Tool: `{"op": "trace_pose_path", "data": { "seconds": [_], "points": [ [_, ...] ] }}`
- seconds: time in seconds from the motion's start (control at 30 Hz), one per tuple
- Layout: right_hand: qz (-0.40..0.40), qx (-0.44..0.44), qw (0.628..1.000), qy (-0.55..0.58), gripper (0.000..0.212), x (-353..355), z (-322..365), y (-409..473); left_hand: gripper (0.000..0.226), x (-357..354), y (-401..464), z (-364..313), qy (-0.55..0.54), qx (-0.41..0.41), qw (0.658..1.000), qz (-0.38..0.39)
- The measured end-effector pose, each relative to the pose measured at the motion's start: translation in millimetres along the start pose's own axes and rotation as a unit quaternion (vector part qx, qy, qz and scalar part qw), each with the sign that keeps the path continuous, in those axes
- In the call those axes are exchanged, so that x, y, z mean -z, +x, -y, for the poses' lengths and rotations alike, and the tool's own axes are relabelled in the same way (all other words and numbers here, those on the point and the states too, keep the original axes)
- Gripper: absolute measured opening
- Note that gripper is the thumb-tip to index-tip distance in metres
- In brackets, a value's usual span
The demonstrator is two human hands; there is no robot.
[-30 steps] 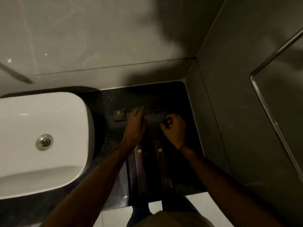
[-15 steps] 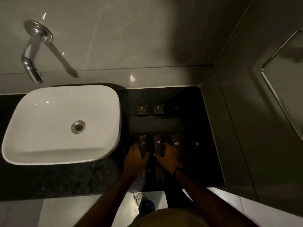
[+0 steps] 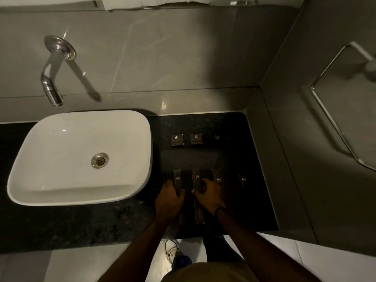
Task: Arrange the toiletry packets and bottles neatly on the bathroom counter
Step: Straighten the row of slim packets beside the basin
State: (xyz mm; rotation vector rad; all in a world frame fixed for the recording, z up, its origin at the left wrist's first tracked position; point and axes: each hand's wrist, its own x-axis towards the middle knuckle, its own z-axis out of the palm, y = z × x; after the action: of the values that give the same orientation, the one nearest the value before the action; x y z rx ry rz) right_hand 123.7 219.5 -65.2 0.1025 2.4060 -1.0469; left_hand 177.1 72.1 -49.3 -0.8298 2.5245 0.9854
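Note:
Several long dark toiletry packets lie side by side on the black counter. My left hand grips the leftmost long packet. My right hand holds the second long packet, its fingers around it. A third long packet lies just right of my right hand, and a fourth sits further right, very dark. Two small square packets stand in a row farther back. A small dark bottle cap shows right of them, hard to make out.
A white basin sits on the counter to the left, with a chrome wall tap above it. Grey tiled walls close the back and right side. A chrome rail hangs on the right wall. A shoe is on the floor.
The view pulled back and left, bringing basin and tap into sight. My hands moved from the back of the counter toward the front row, and each now grips a long packet.

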Motion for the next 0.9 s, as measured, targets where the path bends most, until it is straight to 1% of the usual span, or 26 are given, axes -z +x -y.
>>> {"op": "trace_pose_path", "data": {
  "seconds": [0.07,0.13,0.17,0.2,0.23,0.3,0.33,0.43,0.47,0.5,0.57,0.63,0.67,0.73,0.9],
  "points": [
    [-0.014,-0.014,1.000,0.002,0.057,7.4,1.7,-3.7,0.062,0.3,-2.5,-3.1,0.021,0.002,0.999,-0.046],
    [-0.062,-0.006,0.998,-0.014,0.047,24.0,-1.3,-8.0,0.062,-0.3,-3.9,-10.3,0.030,-0.031,0.994,-0.097],
    [-0.091,0.007,0.996,-0.018,0.041,34.8,-6.2,-10.5,0.061,-2.1,-4.4,-15.6,0.022,-0.058,0.993,-0.105],
    [-0.118,0.020,0.993,-0.022,0.037,46.3,-12.5,-12.4,0.059,-4.2,-5.3,-21.6,0.012,-0.087,0.991,-0.099],
    [-0.140,0.024,0.989,-0.028,0.037,58.5,-20.4,-15.0,0.055,-7.5,-7.2,-29.4,0.004,-0.123,0.989,-0.085],
    [-0.158,-0.001,0.986,-0.061,0.049,81.8,-35.3,-19.6,0.045,-16.8,-12.0,-49.7,-0.002,-0.197,0.979,-0.054],
    [-0.159,-0.016,0.983,-0.086,0.055,91.9,-42.6,-20.9,0.040,-22.5,-15.1,-61.4,-0.012,-0.222,0.974,-0.039],
    [-0.130,-0.043,0.981,-0.138,0.069,109.4,-62.8,-21.9,0.033,-42.0,-26.4,-93.7,-0.043,-0.240,0.970,-0.014],
    [-0.115,-0.044,0.981,-0.148,0.071,112.6,-70.2,-22.6,0.037,-50.2,-30.4,-101.6,-0.030,-0.231,0.972,-0.014],
    [-0.100,-0.042,0.981,-0.158,0.071,114.8,-77.6,-23.3,0.046,-58.4,-34.2,-107.3,-0.008,-0.209,0.978,-0.008],
    [-0.083,-0.032,0.983,-0.163,0.067,115.3,-89.9,-25.2,0.071,-70.5,-41.6,-112.9,0.031,-0.124,0.992,0.021],
    [-0.083,-0.019,0.986,-0.142,0.062,115.5,-98.3,-25.3,0.085,-80.8,-46.6,-115.2,0.051,-0.060,0.996,0.049],
    [-0.083,-0.016,0.988,-0.129,0.061,115.6,-100.9,-24.0,0.086,-84.3,-48.3,-116.4,0.054,-0.044,0.996,0.055],
    [-0.076,-0.014,0.991,-0.109,0.062,115.2,-101.6,-21.8,0.082,-88.7,-50.5,-117.8,0.045,-0.029,0.997,0.051],
    [-0.057,-0.017,0.997,-0.053,0.065,116.8,-103.7,-16.6,0.070,-96.6,-52.2,-122.2,0.001,-0.021,0.999,0.045]
  ]
}}
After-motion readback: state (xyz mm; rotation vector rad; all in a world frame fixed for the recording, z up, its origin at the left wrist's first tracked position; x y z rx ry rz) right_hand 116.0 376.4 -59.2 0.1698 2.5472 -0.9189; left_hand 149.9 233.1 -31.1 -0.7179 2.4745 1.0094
